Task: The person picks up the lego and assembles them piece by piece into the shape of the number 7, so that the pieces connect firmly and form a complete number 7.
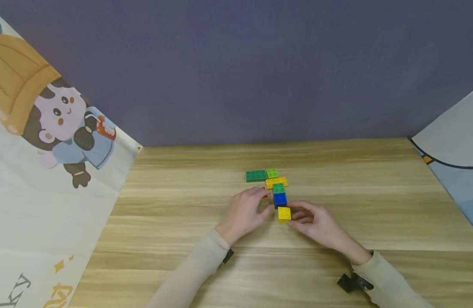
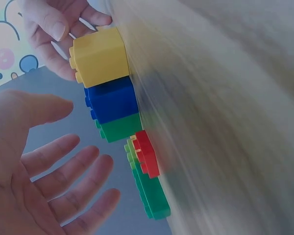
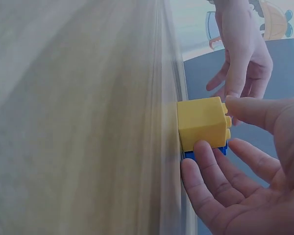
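Note:
On the wooden table a yellow block (image 1: 284,213) stands nearest me, with a blue block (image 1: 280,199) and a green block (image 1: 278,188) in line behind it. My right hand (image 1: 323,224) is at the yellow block's right side, fingers loosely spread; in the right wrist view, fingertips (image 3: 202,147) appear to touch it. Left of the row hovers my left hand (image 1: 244,209), fingers apart and holding nothing. It partly hides a red block (image 1: 265,196), which shows more fully in the left wrist view.
Behind the row lie a yellow-orange block (image 1: 271,183), a lime green block (image 1: 272,173) and a long dark green block (image 1: 255,176). A dark partition (image 1: 259,77) rises at the table's (image 1: 175,188) back edge. Printed cloth (image 1: 36,205) hangs on the left.

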Available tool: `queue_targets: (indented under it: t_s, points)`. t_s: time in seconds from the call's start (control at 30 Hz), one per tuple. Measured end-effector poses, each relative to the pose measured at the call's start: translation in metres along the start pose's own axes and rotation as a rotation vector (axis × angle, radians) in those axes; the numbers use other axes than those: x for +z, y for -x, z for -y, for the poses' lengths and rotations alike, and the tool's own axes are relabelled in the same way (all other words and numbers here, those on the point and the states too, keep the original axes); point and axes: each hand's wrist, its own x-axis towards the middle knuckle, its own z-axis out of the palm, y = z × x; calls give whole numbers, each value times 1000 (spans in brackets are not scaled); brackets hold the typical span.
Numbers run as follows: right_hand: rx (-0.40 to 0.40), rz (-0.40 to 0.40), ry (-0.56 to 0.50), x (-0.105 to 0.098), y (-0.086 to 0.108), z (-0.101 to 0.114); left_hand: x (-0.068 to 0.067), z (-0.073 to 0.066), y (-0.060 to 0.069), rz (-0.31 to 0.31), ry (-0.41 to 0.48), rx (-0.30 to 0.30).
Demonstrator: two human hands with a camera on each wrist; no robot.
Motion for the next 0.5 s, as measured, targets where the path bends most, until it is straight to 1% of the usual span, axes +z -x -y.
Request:
queue_targets:
  t_s: [0.27,0.5]
  points:
    - [1,36,-21,-1,-3,-3,4,-3,-8,32,-7,-1]
    - [3,42,-31,-3,-3,-1,7,-5,-14,70,-9,-10]
